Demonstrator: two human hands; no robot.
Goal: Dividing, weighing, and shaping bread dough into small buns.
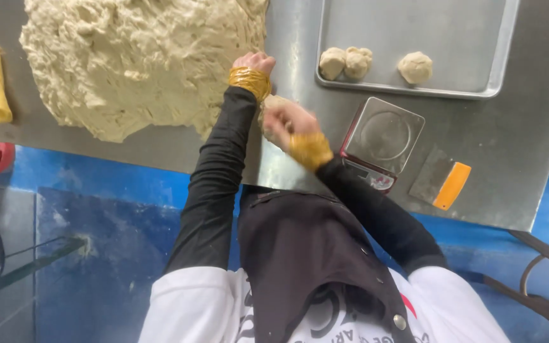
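Steel table [509,159], seen from above, with the person at 6 o'clock. The dough mass [135,63] fills the 10 to 11 o'clock sector, its right edge reaching the table's middle. A tray [414,22] lies at 1 o'clock and carries three dough balls [414,67], two of them touching and one apart to the right. A small scale [386,136] sits at centre right, its platform bare; a scraper [443,181] with an orange handle lies just beside it at 4 o'clock.

The left hand [255,62] rests clenched against the edge of the mass at 12 o'clock. The right hand [287,121], motion-blurred, closes around a dough piece [271,108] at the centre, just below the left wrist.

Judged step: portioning, with a piece pulled from the mass and being worked in the hand. The next move calls for carrying the piece toward 3 o'clock, onto the scale, without dragging the mass.
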